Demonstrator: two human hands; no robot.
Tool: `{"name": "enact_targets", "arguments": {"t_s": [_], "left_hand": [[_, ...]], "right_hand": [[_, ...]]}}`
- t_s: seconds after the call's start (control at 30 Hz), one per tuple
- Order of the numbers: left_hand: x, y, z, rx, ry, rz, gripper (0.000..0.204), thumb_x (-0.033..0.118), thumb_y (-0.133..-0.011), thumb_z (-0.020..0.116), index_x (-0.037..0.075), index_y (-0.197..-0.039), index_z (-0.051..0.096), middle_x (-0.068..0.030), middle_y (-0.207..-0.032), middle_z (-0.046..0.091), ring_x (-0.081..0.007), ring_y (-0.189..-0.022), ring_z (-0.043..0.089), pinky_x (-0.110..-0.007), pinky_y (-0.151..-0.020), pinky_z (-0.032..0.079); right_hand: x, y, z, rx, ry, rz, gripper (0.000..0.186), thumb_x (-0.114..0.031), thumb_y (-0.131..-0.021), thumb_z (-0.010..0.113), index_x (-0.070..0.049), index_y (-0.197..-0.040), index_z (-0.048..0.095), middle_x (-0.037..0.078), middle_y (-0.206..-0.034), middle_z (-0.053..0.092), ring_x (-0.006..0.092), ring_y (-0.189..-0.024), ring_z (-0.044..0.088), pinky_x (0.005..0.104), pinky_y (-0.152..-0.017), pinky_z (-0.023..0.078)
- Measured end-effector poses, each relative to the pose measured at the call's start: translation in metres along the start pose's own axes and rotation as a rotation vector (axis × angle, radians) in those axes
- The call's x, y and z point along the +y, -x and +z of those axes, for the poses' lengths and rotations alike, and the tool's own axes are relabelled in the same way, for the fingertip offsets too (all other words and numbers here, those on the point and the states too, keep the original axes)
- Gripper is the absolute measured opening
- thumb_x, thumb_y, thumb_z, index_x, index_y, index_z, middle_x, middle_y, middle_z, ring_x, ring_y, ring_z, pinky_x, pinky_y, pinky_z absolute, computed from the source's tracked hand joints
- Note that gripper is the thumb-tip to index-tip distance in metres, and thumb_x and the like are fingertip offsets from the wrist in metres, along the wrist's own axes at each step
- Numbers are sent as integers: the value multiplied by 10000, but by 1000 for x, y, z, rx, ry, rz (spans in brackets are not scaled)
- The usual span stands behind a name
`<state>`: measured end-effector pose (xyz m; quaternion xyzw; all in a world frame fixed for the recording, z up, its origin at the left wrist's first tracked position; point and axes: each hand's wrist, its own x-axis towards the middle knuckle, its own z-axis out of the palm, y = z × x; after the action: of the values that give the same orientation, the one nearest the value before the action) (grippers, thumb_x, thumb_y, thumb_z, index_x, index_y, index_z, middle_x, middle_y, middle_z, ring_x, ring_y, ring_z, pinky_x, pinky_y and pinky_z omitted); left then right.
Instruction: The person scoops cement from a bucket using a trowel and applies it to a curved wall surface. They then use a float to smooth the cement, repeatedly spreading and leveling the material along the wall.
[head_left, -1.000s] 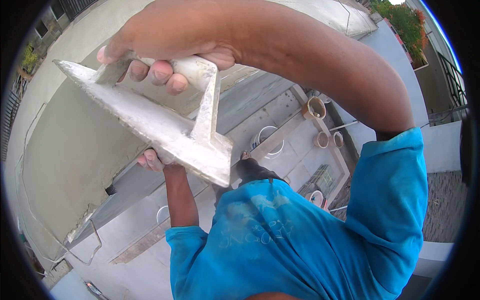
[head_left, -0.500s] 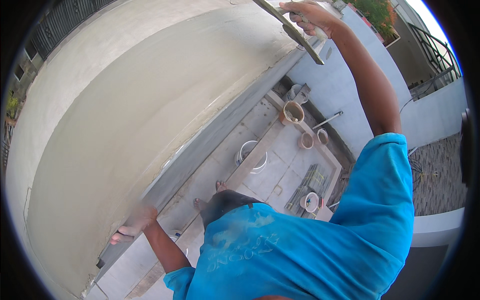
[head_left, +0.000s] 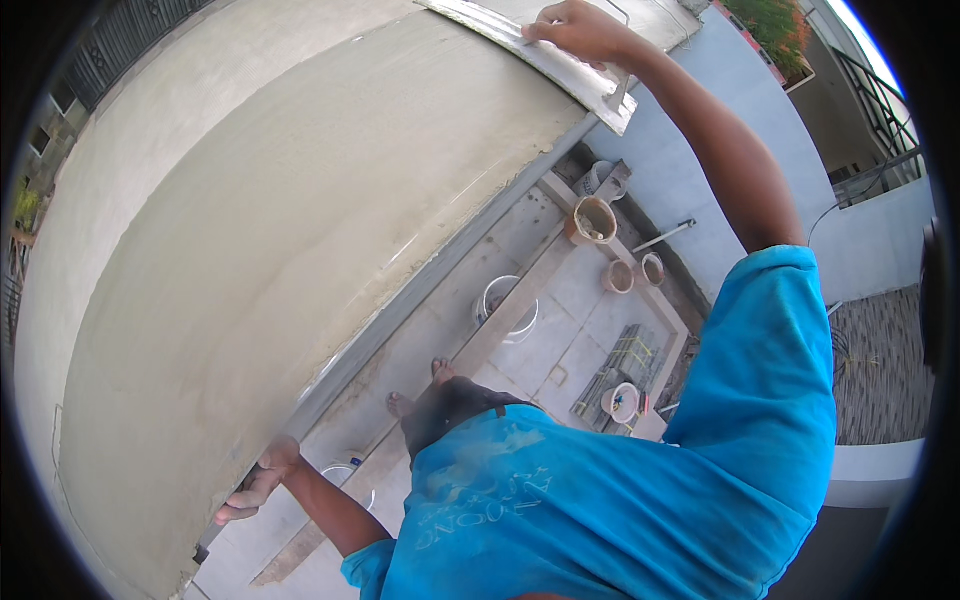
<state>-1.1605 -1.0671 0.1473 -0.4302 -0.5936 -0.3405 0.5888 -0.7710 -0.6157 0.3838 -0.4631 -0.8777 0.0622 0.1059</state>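
Tiled floor [head_left: 575, 300] with buckets [head_left: 508, 308]

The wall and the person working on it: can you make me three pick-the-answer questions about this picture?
1. Where is the long flat tool?
A. lying on the floor
B. high up against the wall
C. inside a bucket

2. What colour is the person's shirt?
A. blue
B. red
C. yellow

3. What is the left hand doing?
A. holding a cup
B. hanging free in the air
C. resting on the lower edge of the wall

Answers:
1. B, the right hand presses the tool to the top of the plastered wall.
2. A, sleeve and back are bright blue.
3. C, its fingers lie on the wall's bottom edge, with nothing held.
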Motion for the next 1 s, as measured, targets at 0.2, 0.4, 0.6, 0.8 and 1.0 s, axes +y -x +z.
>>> {"name": "enact_targets", "arguments": {"t_s": [0.2, 0.4, 0.6, 0.8, 1.0], "left_hand": [[1, 3, -7, -63, -52, -63, 632, 343, -1105, 326, 20, -1587, 74, -104, -1656, -25, -309, -1564, -52, -558, -1243, 189], [5, -4, 3, -19, 4, -48, 602, 343, -1107, 289, -26, -1554, 123, -135, -1632, 18, -325, -1550, 0, -571, -1239, 171], [-2, 5, -9, -79, -69, -69, 635, 352, -1096, 278, 0, -1583, 73, -123, -1659, -47, -350, -1556, -30, -591, -1215, 223], [-1, 11, -12, -69, -77, -65, 640, 368, -1098, 254, -13, -1583, 82, -142, -1664, -23, -350, -1562, -61, -584, -1241, 140], [6, -5, -9, -41, -1, 18, 626, 387, -1101, 257, -6, -1579, 158, -135, -1668, 72, -299, -1578, -57, -558, -1277, 78]], "right_hand": [[-122, 47, -32, -369, -330, 117, 390, -397, -960, 582, -106, -1137, 772, 98, -786, 630, 201, -668, 578, 354, -603, 500], [27, 29, -40, -73, -298, 276, 548, -471, -998, 591, 32, -1200, 676, -72, -622, 370, 9, -456, 344, 224, -374, 302], [51, 6, -18, -124, -234, 393, 469, -438, -980, 591, -49, -1206, 720, -43, -651, 420, 53, -494, 393, 246, -410, 323], [19, -10, -5, -161, -232, 408, 555, -510, -958, 621, -21, -1207, 702, -64, -621, 362, 35, -450, 332, 240, -380, 279], [-99, 28, 2, -203, -262, 347, 548, -504, -978, 603, -26, -1233, 689, -65, -619, 338, 27, -435, 316, 232, -374, 279]]}}
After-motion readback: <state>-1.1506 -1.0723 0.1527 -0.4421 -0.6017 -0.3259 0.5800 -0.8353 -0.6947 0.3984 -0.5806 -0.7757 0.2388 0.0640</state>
